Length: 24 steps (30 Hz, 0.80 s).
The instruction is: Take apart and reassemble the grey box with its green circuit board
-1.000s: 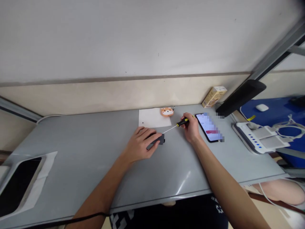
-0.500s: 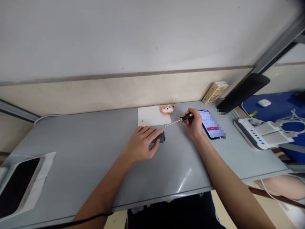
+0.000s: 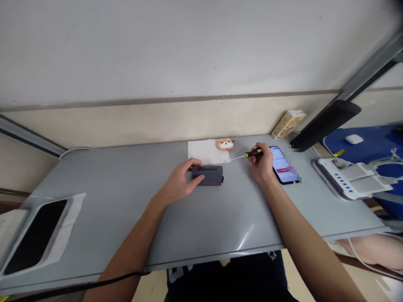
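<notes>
A dark grey box-shaped device (image 3: pixel 211 176) with a row of slots along its top edge rests on the grey table. My left hand (image 3: pixel 184 180) grips its left end, thumb on the near side and fingers behind. On its right end a small black knob sticks out. My right hand (image 3: pixel 262 163) is closed round the black and yellow handle of a screwdriver (image 3: pixel 253 152). The thin shaft points left, its tip over or near the lower right corner of a white paper sheet (image 3: pixel 203 152), apart from the device.
An orange animal-face case (image 3: pixel 224 144) lies on the paper's corner. Right of my right hand are a lit phone (image 3: pixel 283 170), a small carton (image 3: pixel 288 124), a black post (image 3: pixel 327 123) and a white charging station (image 3: pixel 333 178). A dark-screened tablet (image 3: pixel 36 237) lies far left. Another person's arm (image 3: pixel 374 250) shows at right.
My left hand has shifted from covering the device's top to gripping its left end, so more of the device shows. The screwdriver stays in my right hand. The view has shifted slightly.
</notes>
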Motion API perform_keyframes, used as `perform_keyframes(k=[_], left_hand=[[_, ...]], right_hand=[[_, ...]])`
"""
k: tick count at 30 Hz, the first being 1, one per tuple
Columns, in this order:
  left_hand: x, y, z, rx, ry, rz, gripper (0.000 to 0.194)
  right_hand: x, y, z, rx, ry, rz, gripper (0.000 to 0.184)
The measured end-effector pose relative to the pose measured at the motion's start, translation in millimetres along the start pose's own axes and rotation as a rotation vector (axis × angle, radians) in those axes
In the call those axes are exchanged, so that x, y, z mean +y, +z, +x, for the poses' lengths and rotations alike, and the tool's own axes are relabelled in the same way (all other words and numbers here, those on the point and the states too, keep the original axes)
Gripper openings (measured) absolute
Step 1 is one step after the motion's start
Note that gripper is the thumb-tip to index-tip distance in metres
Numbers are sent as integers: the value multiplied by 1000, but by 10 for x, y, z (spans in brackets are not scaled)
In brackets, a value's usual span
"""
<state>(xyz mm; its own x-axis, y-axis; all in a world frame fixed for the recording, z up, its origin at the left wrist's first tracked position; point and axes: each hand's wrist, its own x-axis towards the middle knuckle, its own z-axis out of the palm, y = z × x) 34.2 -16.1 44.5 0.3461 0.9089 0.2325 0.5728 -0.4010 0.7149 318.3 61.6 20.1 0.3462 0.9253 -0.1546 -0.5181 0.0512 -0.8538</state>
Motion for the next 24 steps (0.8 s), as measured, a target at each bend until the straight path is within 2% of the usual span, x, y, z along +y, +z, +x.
perform_keyframes(k=[3,8,12,18,19,22,24], left_hand=[[-118,56,24,-46,-70,-97,22],[-218,151,48,-49,-107,-2,30],[-200,194,39,-11,-107,93,30],[-79,115,-7,-108,-1,195,30],[-58,80,-27,-132,6,190,35],[-9,-18,-108,-269,14,168,78],[17,-51,-155,-327,22,186,94]], right_hand=[[16,-20,35,27,-28,-41,18],[74,-39,33,14,-123,-220,22],[83,-43,-10,-39,-174,-328,26],[28,-39,-22,-68,-218,-334,28],[22,-37,-22,-68,-219,-332,28],[20,-26,-32,-78,-227,-351,28],[30,-17,-46,-96,-236,-361,28]])
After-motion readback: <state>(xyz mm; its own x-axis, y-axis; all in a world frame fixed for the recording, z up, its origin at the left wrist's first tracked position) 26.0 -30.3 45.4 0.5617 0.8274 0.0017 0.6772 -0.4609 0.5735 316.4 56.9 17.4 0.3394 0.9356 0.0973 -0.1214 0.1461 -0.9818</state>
